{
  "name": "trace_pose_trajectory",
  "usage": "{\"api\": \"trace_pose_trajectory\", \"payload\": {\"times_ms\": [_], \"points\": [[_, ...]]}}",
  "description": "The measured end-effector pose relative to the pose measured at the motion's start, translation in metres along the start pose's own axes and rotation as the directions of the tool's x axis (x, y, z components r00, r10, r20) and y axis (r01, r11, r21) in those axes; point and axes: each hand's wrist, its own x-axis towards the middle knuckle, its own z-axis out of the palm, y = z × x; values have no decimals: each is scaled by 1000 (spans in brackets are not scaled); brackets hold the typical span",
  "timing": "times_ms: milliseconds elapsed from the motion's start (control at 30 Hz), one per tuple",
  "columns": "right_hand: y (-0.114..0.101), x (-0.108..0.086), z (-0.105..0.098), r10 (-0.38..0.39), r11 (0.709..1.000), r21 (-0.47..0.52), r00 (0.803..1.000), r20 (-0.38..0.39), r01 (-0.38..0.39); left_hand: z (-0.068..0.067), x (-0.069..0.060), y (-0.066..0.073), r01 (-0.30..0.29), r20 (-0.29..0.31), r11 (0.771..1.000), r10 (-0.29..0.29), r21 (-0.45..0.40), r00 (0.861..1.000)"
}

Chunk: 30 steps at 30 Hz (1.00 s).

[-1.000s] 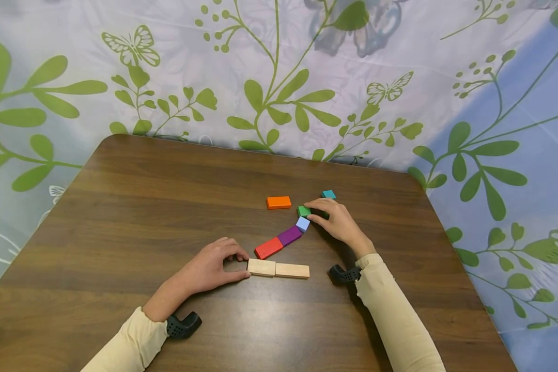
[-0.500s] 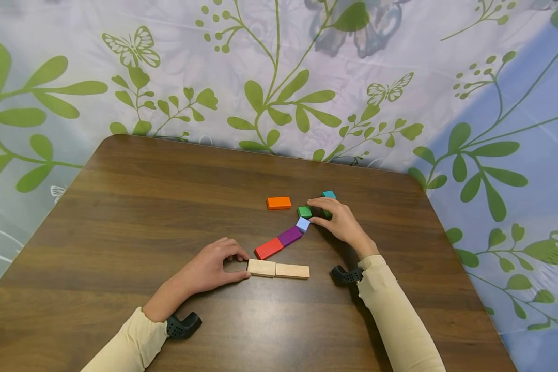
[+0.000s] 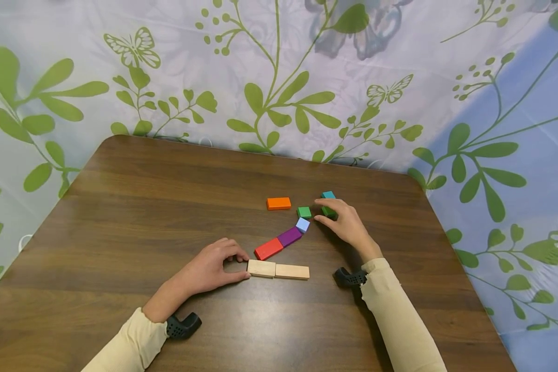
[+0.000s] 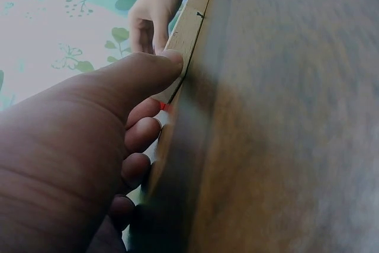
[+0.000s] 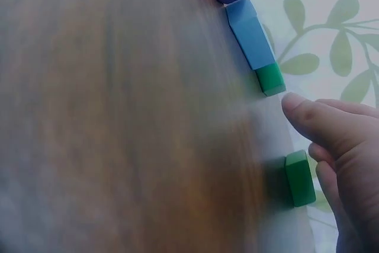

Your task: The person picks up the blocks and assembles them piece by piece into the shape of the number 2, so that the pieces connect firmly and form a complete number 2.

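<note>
My left hand (image 3: 212, 266) pinches the left end of a plain wooden block (image 3: 261, 268) between thumb and fingers; the thumb lies on it in the left wrist view. A second wooden block (image 3: 292, 272) lies end to end with it. Behind them a red block (image 3: 268, 249), a purple block (image 3: 290, 237), a light blue block (image 3: 303, 225) and a small green block (image 3: 304, 212) form a slanting row. My right hand (image 3: 346, 223) hovers just right of the small green block, fingers apart and holding nothing. Partly hidden under it is a darker green block (image 5: 300, 178).
An orange block (image 3: 278, 203) lies behind the row, to its left. The teal block (image 3: 328, 195) is just beyond the right hand's fingers. All rest on a brown wooden table (image 3: 167, 196), with a patterned cloth (image 3: 279, 67) hanging along its far edge.
My right hand has let go of the small green block and drawn away to the right. That block stays beside the light blue one. The left hand has not moved.
</note>
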Motion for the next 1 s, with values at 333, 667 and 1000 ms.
{"api": "trace_pose_trajectory", "payload": {"times_ms": [333,667,1000], "points": [[8,-1,0,43,999,10,996,-83,-43,-1,3,-2,0,-3,1000,0,-1,1000],[17,-1,1,99,995,11,985,-141,-99,-1,7,-6,-2,-9,1000,2,-1,1000],[21,1,2,197,980,48,973,-122,-193,-1,12,-12,-9,-12,1000,9,10,1000]]}}
